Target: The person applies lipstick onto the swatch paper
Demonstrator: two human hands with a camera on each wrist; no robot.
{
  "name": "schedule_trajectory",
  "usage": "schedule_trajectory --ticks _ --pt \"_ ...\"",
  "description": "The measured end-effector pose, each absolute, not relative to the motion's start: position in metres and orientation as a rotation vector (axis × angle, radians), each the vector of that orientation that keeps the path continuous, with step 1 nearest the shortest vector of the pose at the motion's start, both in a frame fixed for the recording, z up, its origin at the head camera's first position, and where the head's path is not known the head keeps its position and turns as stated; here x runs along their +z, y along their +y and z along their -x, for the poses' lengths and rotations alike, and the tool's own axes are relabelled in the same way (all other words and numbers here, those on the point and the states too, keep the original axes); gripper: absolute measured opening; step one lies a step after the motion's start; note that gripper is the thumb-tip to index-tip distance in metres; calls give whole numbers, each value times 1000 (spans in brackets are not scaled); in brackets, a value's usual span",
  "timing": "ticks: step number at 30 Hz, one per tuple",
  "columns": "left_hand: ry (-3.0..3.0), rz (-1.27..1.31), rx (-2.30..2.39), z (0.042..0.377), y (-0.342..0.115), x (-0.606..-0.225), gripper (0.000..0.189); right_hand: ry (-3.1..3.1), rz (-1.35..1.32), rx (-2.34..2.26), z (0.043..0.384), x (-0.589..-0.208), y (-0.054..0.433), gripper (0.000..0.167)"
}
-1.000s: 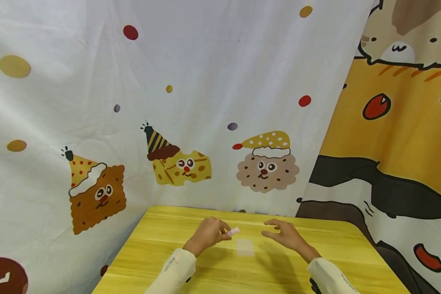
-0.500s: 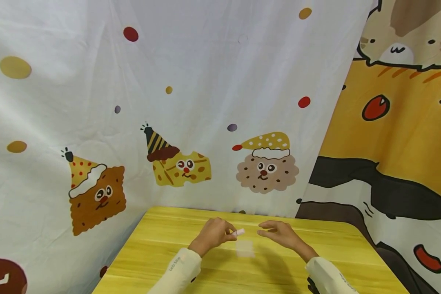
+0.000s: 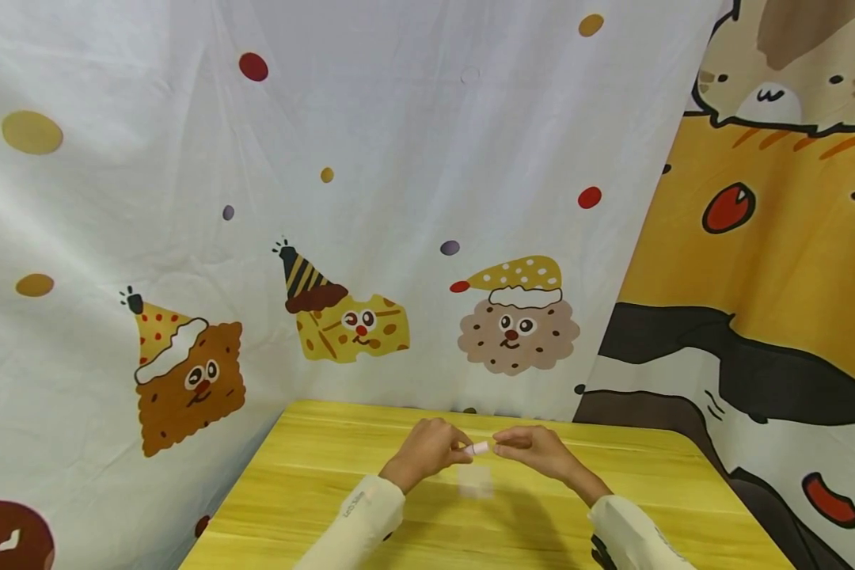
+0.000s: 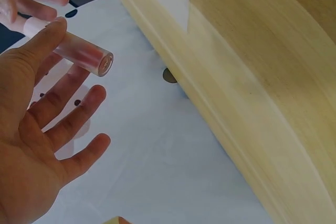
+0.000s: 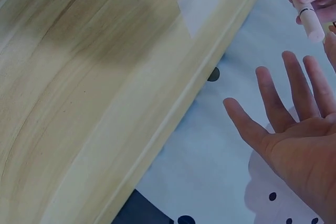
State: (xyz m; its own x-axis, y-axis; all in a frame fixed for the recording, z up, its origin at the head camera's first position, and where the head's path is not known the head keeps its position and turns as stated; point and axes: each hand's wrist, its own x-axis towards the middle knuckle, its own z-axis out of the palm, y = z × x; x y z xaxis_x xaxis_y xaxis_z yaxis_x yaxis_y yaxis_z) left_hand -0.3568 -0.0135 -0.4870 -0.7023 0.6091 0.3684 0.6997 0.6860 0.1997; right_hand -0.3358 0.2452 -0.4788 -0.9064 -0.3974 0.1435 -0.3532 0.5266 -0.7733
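At the head view's lower centre, a pale square (image 3: 475, 481) lies on the yellow surface (image 3: 313, 475). Above it, the left hand (image 3: 431, 449) pinches a pink tube (image 3: 478, 448); the right hand (image 3: 539, 450), outstretched and holding nothing, is just beside the tube's end. Behind hangs printed cloth (image 3: 399, 119).

- Cream left sleeve (image 3: 363, 518): one short line of small dark lettering (image 3: 354, 504) near the cuff; it seems to start with "Le", the remainder too fine to read.
- Cream right sleeve (image 3: 630, 530): similar small print (image 3: 666, 541), slanted and illegible.
- Pink tube (image 4: 81, 52): tiny markings (image 4: 106, 64) on its round end, too small to read.
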Motion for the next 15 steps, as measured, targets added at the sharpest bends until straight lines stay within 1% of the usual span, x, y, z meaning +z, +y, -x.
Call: schedule_trajectory --ticks 3,7,15 --pt "-2610 1043 -458 357 -11 -485 23 2710 674 -1356 336 -479 244 38" --pt "-2595 1055 -428 357 -7 -483 23 2726 706 -1350 337 -480 242 34" --pt "-2570 1084 -399 357 -3 -482 24 2751 708 -1315 341 -481 238 31"
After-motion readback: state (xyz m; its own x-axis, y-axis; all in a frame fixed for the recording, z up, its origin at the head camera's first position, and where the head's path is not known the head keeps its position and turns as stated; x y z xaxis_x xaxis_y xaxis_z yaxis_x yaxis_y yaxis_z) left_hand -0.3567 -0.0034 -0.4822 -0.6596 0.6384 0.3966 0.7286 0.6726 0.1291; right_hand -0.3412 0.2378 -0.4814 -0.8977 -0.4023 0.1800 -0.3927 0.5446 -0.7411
